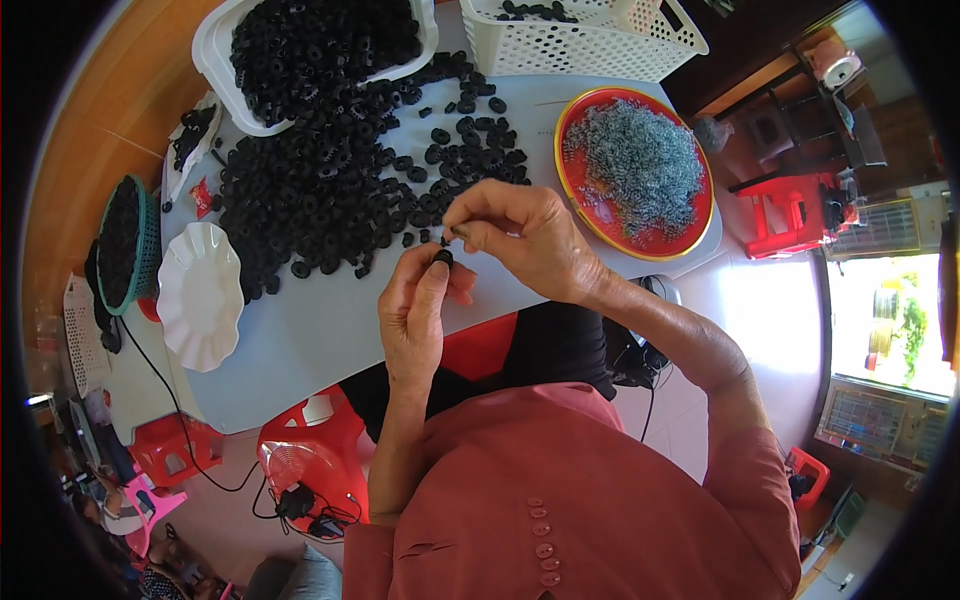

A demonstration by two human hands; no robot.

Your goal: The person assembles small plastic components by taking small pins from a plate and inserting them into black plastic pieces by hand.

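Observation:
Between the thumb and fingers of my left hand [415,305] is a small round black plastic part [443,257]. My right hand [525,240] is pinched just above it, at the part's top. Whatever lies between the right fingertips is too small to make out. Beyond both hands, a large heap of similar black parts [310,190] spreads over the table. To the right, a round red tray with a yellow rim [572,190] holds a mound of small silvery springs [640,165].
A white tub [215,60] of black parts stands at the far left, a white perforated basket [590,50] at the back. On the left are a white scalloped dish [200,295] and a green basket [148,240]. Red stools [315,450] and cables lie below the table's edge.

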